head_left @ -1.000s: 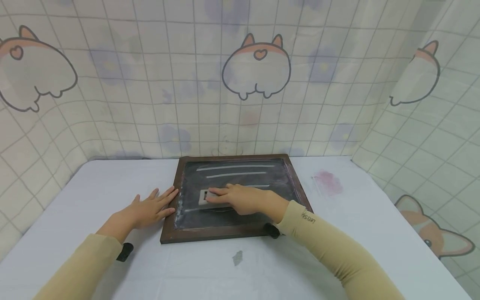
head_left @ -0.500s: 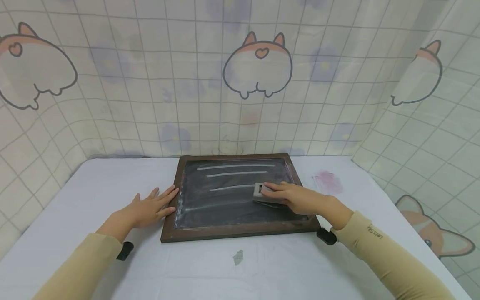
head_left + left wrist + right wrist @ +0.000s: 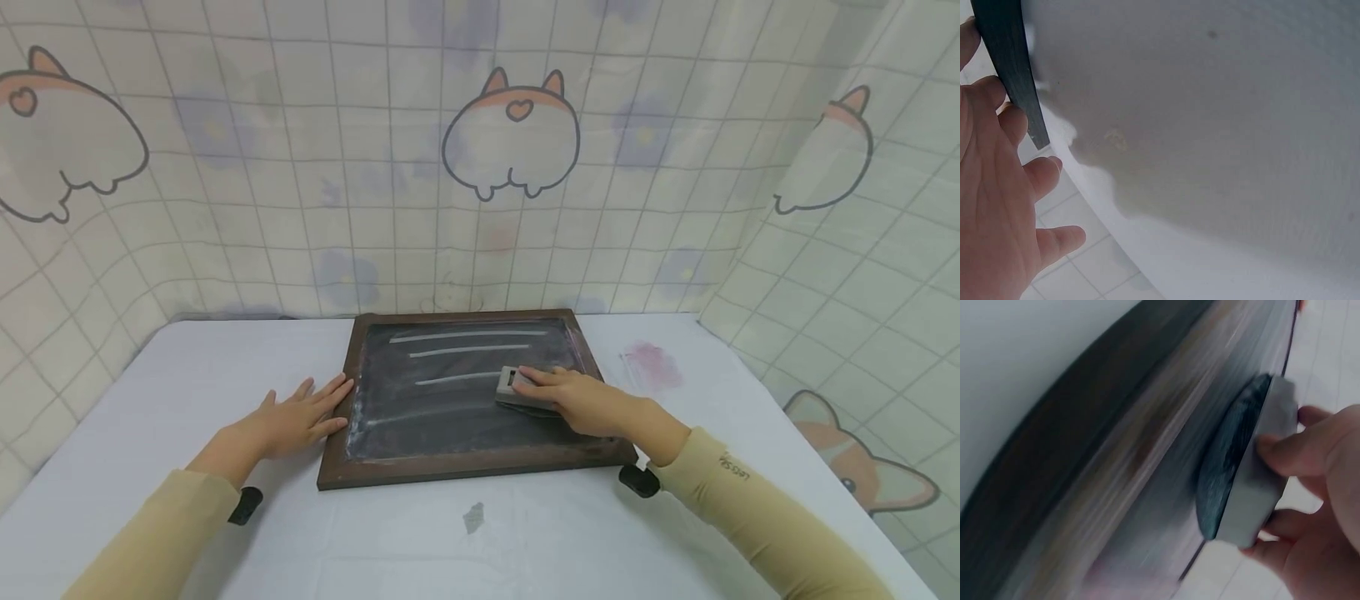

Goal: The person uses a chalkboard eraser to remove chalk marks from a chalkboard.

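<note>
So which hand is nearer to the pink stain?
The right hand: it holds the eraser on the right part of the board, just left of the stain. The left hand touches the board's left edge, across from it.

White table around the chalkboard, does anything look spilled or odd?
Yes: a pink smudge to the right of the chalkboard looks like a stain, and a grey-green patch in front of its near edge also breaks the white tabletop.
</note>
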A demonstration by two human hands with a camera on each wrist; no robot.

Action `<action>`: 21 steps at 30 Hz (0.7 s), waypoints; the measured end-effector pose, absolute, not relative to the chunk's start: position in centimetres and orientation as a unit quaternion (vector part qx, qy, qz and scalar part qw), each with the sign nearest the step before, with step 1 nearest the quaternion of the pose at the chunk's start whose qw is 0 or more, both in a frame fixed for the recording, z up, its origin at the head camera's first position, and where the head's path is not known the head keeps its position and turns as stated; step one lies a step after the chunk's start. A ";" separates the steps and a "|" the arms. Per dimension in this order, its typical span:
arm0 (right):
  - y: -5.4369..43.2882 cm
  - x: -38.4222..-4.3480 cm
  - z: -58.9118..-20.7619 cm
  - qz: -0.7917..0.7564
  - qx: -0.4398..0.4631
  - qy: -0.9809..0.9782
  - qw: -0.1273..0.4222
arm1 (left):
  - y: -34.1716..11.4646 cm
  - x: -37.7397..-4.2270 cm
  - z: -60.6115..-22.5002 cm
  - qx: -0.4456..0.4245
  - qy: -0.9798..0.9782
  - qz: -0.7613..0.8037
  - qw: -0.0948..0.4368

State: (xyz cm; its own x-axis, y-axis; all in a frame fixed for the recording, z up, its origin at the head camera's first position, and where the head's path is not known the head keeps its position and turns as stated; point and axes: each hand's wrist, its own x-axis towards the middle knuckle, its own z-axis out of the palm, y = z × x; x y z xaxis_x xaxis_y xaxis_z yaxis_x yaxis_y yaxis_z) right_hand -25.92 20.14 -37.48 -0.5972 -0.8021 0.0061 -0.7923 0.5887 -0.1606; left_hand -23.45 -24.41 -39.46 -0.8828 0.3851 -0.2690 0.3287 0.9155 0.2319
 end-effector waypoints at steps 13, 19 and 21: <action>8.5 -25.3 -36.7 -0.010 -0.454 0.887 0.079 | -24.4 -23.4 -39.4 0.183 0.967 0.090 0.151; 4.1 -25.1 -36.8 0.023 -0.468 0.880 0.074 | -24.5 -23.4 -39.6 0.176 0.967 0.093 0.159; 3.2 -24.8 -36.9 0.037 -0.477 0.875 0.074 | -24.5 -23.4 -39.6 0.175 0.966 0.099 0.162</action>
